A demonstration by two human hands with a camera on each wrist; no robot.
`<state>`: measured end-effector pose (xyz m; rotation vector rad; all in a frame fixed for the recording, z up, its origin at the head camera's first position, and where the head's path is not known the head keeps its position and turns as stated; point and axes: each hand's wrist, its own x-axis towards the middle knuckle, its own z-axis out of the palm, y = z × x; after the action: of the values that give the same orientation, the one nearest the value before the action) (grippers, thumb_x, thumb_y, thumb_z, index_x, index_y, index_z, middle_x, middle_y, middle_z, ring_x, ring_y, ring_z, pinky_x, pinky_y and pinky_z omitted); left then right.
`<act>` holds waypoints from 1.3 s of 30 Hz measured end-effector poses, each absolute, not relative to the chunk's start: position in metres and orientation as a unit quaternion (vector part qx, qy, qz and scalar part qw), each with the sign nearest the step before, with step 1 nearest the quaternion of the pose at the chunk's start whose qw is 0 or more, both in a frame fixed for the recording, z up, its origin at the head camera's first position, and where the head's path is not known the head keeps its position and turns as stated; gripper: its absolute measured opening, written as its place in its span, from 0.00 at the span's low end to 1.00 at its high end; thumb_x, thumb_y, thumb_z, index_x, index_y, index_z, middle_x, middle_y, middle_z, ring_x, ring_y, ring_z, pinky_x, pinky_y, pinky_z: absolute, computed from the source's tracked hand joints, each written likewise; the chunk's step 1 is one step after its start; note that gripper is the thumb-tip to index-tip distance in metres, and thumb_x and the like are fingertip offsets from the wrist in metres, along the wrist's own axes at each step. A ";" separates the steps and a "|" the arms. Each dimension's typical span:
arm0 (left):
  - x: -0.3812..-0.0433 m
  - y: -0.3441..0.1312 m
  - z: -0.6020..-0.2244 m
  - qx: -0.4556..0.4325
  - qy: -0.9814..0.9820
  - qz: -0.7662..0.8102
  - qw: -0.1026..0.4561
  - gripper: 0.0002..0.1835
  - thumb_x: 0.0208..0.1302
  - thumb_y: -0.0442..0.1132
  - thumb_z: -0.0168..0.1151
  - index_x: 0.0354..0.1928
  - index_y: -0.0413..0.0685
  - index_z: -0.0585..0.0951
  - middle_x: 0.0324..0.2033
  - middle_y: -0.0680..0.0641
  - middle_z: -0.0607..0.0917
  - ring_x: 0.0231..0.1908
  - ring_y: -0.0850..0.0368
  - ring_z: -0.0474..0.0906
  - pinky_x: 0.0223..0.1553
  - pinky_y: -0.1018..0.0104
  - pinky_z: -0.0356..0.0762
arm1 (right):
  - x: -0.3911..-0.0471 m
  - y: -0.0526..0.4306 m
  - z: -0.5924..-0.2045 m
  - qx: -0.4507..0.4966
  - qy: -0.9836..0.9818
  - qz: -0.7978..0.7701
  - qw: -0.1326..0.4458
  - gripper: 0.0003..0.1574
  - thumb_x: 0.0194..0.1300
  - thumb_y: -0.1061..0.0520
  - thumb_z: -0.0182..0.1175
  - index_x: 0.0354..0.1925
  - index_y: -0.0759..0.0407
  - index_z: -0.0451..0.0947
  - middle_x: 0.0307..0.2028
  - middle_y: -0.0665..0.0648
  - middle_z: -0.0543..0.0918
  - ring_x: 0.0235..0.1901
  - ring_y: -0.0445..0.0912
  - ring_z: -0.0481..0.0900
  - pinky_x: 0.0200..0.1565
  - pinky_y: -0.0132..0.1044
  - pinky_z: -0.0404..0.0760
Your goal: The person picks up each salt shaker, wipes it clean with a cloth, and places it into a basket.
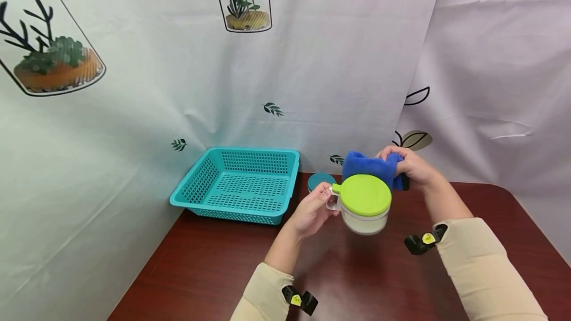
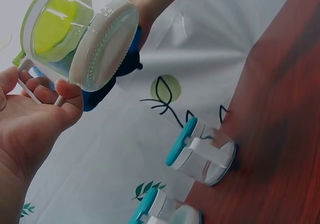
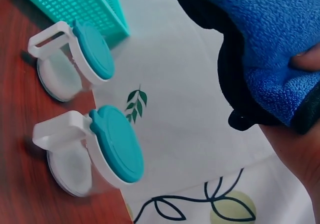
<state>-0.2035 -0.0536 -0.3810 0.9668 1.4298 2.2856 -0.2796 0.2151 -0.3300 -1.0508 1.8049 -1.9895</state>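
My left hand (image 1: pixel 311 213) grips the white handle of a clear jar (image 1: pixel 365 224) with a lime-green lid (image 1: pixel 366 194), held up above the table and tilted. In the left wrist view, the fingers curl round the handle and the jar's clear, ridged bottom (image 2: pixel 112 51) shows. My right hand (image 1: pixel 411 166) grips a blue cloth (image 1: pixel 368 166) with a dark edge, right behind the jar. In the right wrist view the fuzzy cloth (image 3: pixel 280 38) hides most of that hand, and only a bit of the jar shows at the top.
Two clear jars with teal lids, a nearer one (image 3: pixel 120 146) and a farther one (image 3: pixel 95 51), stand on the dark red table (image 1: pixel 214 271) by the back curtain (image 1: pixel 321 63). A turquoise perforated basket (image 1: pixel 243 215) sits at the back left.
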 end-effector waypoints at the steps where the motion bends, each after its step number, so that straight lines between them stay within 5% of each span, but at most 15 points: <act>1: -0.203 -0.053 -0.381 0.336 0.494 0.789 0.144 0.09 0.74 0.35 0.31 0.41 0.51 0.64 0.31 0.50 0.64 0.34 0.58 0.64 0.37 0.67 0.64 | -0.280 0.214 -0.331 -0.362 0.621 -0.683 0.130 0.23 0.55 0.76 0.45 0.32 0.51 0.76 0.36 0.50 0.79 0.32 0.44 0.75 0.31 0.37 0.79; 12: -0.202 -0.053 -0.382 0.321 0.494 0.797 0.134 0.09 0.73 0.35 0.33 0.40 0.53 0.66 0.31 0.51 0.65 0.35 0.59 0.64 0.38 0.67 0.65 | -0.268 0.208 -0.333 -0.323 0.629 -0.700 0.097 0.25 0.51 0.79 0.47 0.31 0.52 0.77 0.34 0.50 0.79 0.33 0.44 0.76 0.32 0.36 0.79; 18: -0.207 -0.058 -0.382 0.288 0.498 0.812 0.097 0.09 0.74 0.34 0.32 0.38 0.50 0.65 0.33 0.50 0.65 0.37 0.58 0.64 0.39 0.67 0.65 | -0.252 0.212 -0.329 -0.263 0.644 -0.718 0.028 0.28 0.44 0.81 0.47 0.30 0.52 0.78 0.33 0.50 0.80 0.35 0.45 0.75 0.30 0.37 0.78; 39: -0.217 -0.055 -0.383 0.206 0.492 0.845 0.029 0.08 0.74 0.34 0.34 0.36 0.48 0.63 0.33 0.50 0.66 0.36 0.59 0.61 0.37 0.69 0.64 | -0.200 0.188 -0.342 -0.097 0.758 -0.619 -0.179 0.26 0.41 0.78 0.54 0.33 0.52 0.79 0.33 0.39 0.79 0.35 0.41 0.72 0.29 0.33 0.75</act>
<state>-0.2166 -0.0551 -0.3828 0.6368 1.5191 2.6072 -0.1998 0.1876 -0.3419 -0.3470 2.6986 -2.2048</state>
